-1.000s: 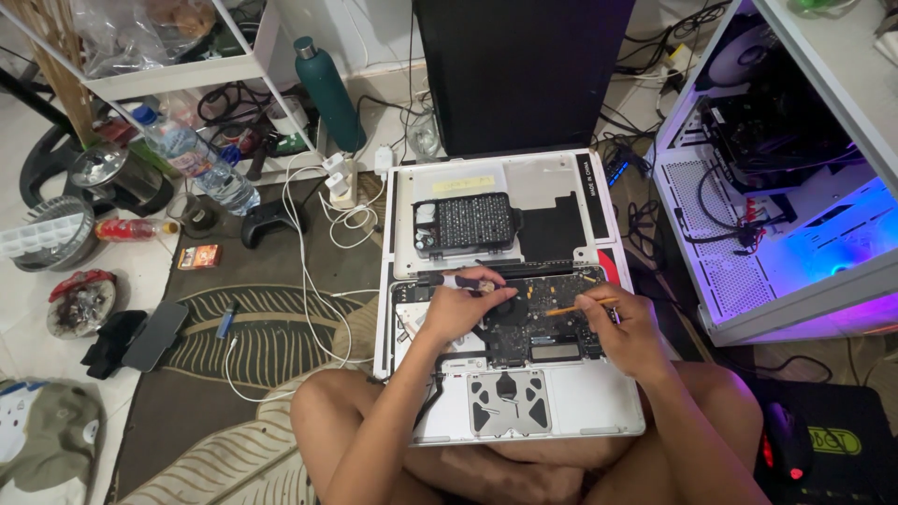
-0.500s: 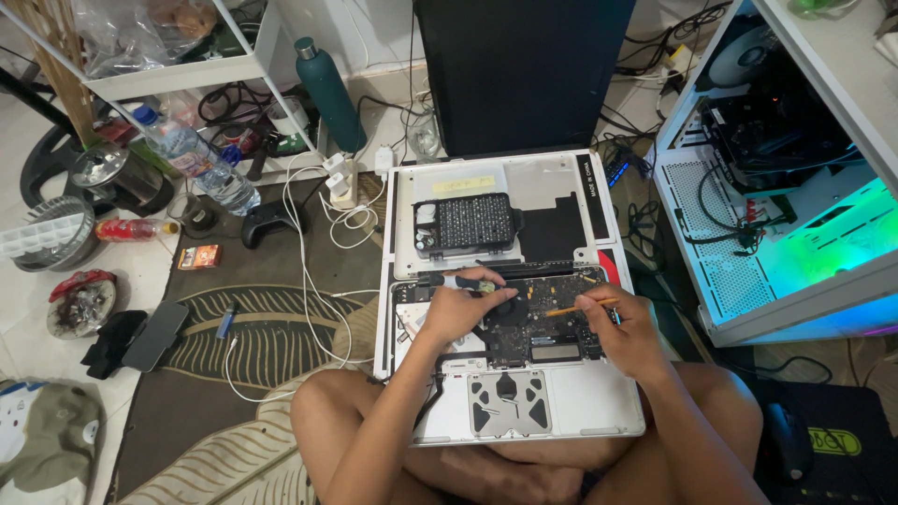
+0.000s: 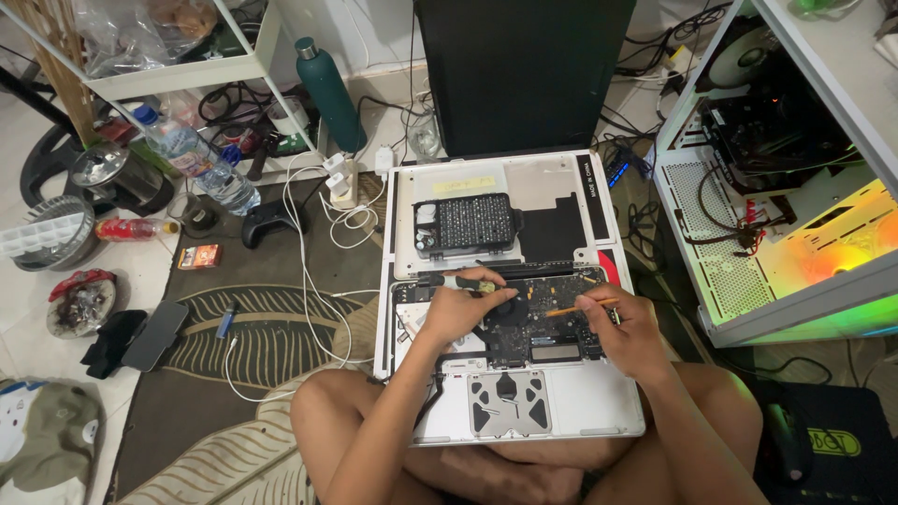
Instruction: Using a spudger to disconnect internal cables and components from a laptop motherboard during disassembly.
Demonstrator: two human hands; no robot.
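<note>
The opened laptop lies across the person's crossed legs, its underside up and the dark circuit board bare. The removed bottom cover lies just beyond it on the floor, with a black case of screwdriver bits resting on it.

The left hand is over the board near the round fan, fingers closed around a dark-handled screwdriver. The right hand pinches a thin orange tool, tip down on the board.

I'd judge the laptop body stiff and fairly light, best held by its metal edges or the flat part around the trackpad. The board looks fragile, with small connectors that would not forgive a slip or a hard push. Perched on legs, the whole thing could tip if pressed on one side.

A game controller, a green bottle and white cables lie to the left.
</note>
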